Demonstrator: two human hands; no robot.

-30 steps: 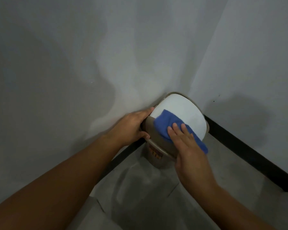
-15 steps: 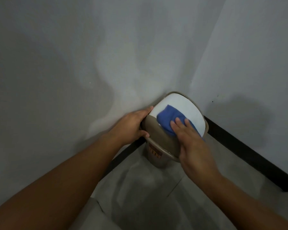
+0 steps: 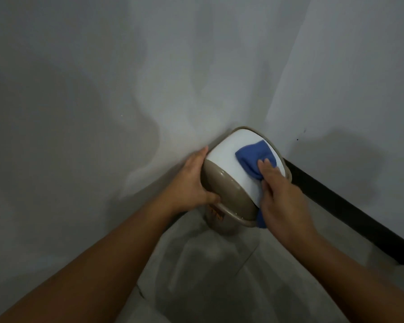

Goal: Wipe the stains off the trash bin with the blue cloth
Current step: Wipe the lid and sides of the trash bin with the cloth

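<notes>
- Blue cloth [image 3: 254, 159] had travelled across the white lid [image 3: 229, 159] towards two o'clock since a second earlier, when it lay nearer the lid's middle; I judged the wiping stroke was working towards the far rim, with the brown front part [image 3: 226, 194] not yet covered.
- I saw no stains at this distance.
- My right hand [image 3: 282, 197] pressed the cloth flat, fingers nearly straight and close together, a loose end hanging at six o'clock.
- My left hand [image 3: 191, 183] stayed curled round the trash bin [image 3: 219, 226] at nine o'clock, thumb under the rim.
- The bin stood in the corner against the wall [image 3: 103, 113].
</notes>
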